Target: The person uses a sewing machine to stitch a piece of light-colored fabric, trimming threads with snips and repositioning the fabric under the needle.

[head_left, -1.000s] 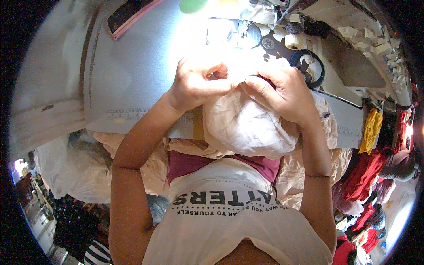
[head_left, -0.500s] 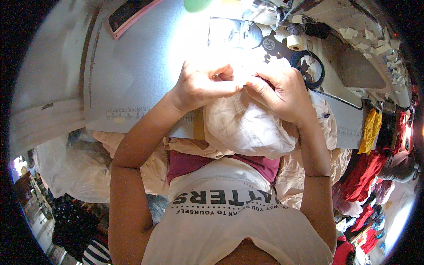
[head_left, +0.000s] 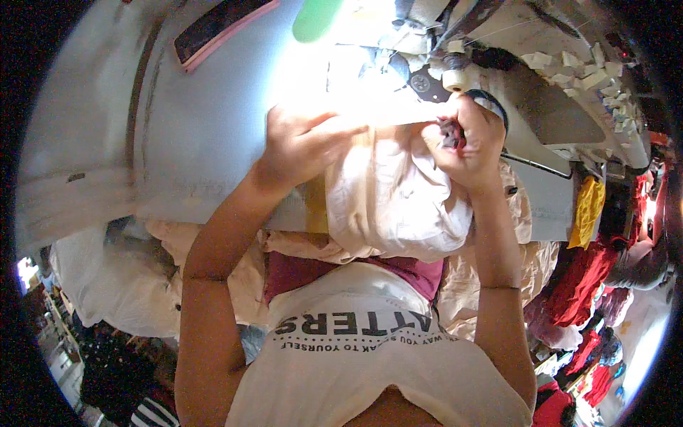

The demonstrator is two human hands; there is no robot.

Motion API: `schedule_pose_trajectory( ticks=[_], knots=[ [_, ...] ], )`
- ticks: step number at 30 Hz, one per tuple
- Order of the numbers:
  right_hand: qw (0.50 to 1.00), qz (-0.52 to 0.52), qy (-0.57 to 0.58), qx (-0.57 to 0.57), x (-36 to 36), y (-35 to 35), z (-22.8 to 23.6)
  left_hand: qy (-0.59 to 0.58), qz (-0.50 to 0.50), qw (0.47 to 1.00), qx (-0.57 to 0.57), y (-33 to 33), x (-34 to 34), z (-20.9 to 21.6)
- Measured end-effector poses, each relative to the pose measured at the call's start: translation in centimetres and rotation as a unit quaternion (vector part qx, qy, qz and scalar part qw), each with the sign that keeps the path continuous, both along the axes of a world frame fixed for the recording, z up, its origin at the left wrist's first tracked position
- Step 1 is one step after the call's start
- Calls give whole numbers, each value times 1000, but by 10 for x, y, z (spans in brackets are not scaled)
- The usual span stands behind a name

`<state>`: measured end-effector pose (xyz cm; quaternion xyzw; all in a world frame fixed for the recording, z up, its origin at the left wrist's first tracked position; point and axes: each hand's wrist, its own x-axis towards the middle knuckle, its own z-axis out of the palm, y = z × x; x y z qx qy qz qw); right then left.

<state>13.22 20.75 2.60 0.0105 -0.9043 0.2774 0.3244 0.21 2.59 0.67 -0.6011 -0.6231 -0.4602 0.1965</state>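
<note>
My left hand [head_left: 302, 146] is closed on the edge of a white cloth [head_left: 398, 199], under a bright lamp that washes out the fabric near the fingers. A taut strip of the cloth runs across to my right hand [head_left: 473, 139], whose fingers curl round its end. Inside that right hand shows a small dark object with reddish parts [head_left: 452, 134], too blurred to name. The rest of the cloth hangs bunched below both hands, over the near edge of the grey table [head_left: 206, 142] and toward my lap.
Ahead and to the right stands a sewing machine [head_left: 544, 107] with a cream spool [head_left: 453, 80] and pale scraps on top. A phone-like dark item with a pink edge [head_left: 220, 32] and a green shape [head_left: 313, 20] lie far left. Yellow cloth [head_left: 588, 212] hangs at right.
My hands have drawn apart, stretching the cloth edge between them. The right hand has turned and curled, and the dark and red object in it now shows.
</note>
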Motion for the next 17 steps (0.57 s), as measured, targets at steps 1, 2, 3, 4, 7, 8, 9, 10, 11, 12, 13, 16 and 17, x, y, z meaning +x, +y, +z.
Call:
schedule_pose_trajectory(
  ticks=[1,2,3,4,7,8,9,10,11,12,13,16,17],
  knots=[
    [998,-9,41,40,0,4,-3,33,28,999,16,1,0,0],
    [997,-6,-13,75,6,4,-4,68,62,995,26,-2,1,0],
    [995,16,46,82,4,4,-10,101,95,990,36,-3,2,-2],
    [994,11,51,93,4,5,-10,102,108,988,40,-3,1,-4],
    [994,3,49,101,7,7,-11,79,134,988,25,-6,1,-5],
    [993,3,49,103,7,8,-11,84,131,987,35,-5,1,-4],
    [993,3,49,105,7,8,-11,89,127,987,45,-4,0,-2],
    [993,5,53,109,7,9,-12,94,123,986,55,-4,0,0],
    [992,7,56,112,7,9,-13,89,124,987,54,-5,0,1],
    [993,6,59,107,6,8,-13,85,125,987,53,-6,0,1],
    [993,5,61,102,6,8,-13,80,126,987,52,-7,0,2],
    [994,1,43,102,8,6,-11,97,123,986,63,-7,-2,1],
    [994,3,44,100,7,6,-11,99,123,985,64,-8,-2,3]
  ],
)
